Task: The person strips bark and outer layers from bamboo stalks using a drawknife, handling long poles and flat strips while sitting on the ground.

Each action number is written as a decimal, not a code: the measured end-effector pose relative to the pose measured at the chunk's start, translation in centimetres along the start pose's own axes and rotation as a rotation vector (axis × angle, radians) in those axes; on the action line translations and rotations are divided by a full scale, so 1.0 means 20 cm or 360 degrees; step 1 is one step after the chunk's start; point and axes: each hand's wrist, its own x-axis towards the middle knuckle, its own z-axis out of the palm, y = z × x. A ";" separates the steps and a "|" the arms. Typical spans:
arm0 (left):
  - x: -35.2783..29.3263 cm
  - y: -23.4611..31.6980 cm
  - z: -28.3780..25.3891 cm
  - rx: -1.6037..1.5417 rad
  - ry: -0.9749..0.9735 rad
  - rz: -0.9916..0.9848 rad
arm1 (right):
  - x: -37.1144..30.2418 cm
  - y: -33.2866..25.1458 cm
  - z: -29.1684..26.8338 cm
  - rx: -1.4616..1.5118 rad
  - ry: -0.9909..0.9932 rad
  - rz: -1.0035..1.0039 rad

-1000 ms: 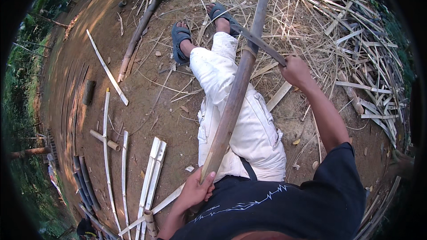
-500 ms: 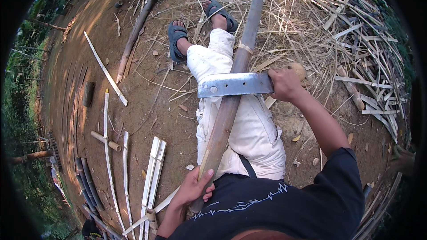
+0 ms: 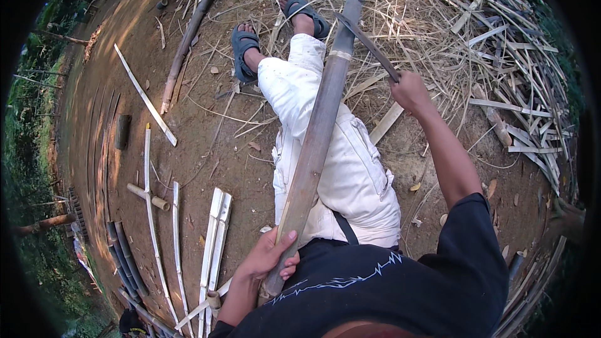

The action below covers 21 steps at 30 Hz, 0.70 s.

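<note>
A long brown bamboo pole [image 3: 316, 138] slants from my waist up over my lap and legs, with a pale node ring near my sandals. My left hand [image 3: 270, 258] is closed around its near end, thumb along the top. In my right hand [image 3: 410, 92] is a machete [image 3: 370, 47], its handle mostly hidden by my fingers. The blade shows nearly edge-on, with its tip at the pole's right side just beyond the node; I cannot tell whether it touches. My legs in white trousers [image 3: 357, 175] lie under the pole.
Thin bamboo shavings [image 3: 400, 31] cover the ground ahead, and a heap of split strips [image 3: 532, 106] lies at the right. Pale split lengths [image 3: 213, 238] rest near my left side. Another dark pole [image 3: 188, 50] lies at the far left, with a short bamboo piece [image 3: 123, 131] nearby.
The machete has moved away from me along the pole, and its blade has turned from flat-side-up across the pole to nearly edge-on. My left hand keeps its hold.
</note>
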 end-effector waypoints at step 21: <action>0.01 -0.02 0.01 0.0203 0.0151 0.0110 | -0.16 -0.16 -0.08 -0.0458 -0.0333 -0.0760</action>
